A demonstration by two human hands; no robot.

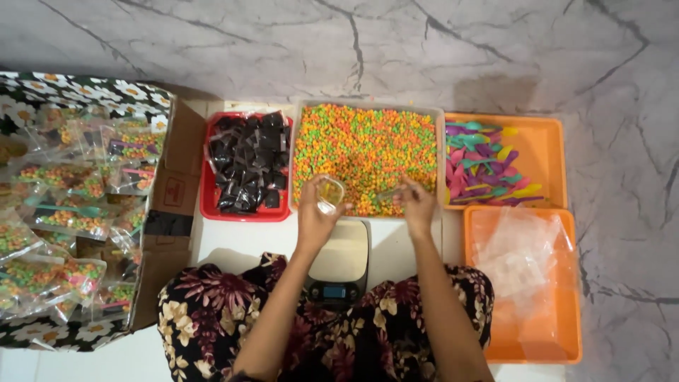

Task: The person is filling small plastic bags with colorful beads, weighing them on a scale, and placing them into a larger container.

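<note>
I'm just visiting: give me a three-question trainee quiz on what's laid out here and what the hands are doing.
1. True or false: the left hand holds a small clear plastic cup.
2. Which tray holds the colourful plastic spoons? A red, B upper orange tray, C lower orange.
3. What lies under the hands, nearest the person?

Key: 1 true. 2 B. 3 A small digital kitchen scale; the right hand reaches into the bin of orange-green-yellow pellets.
</note>
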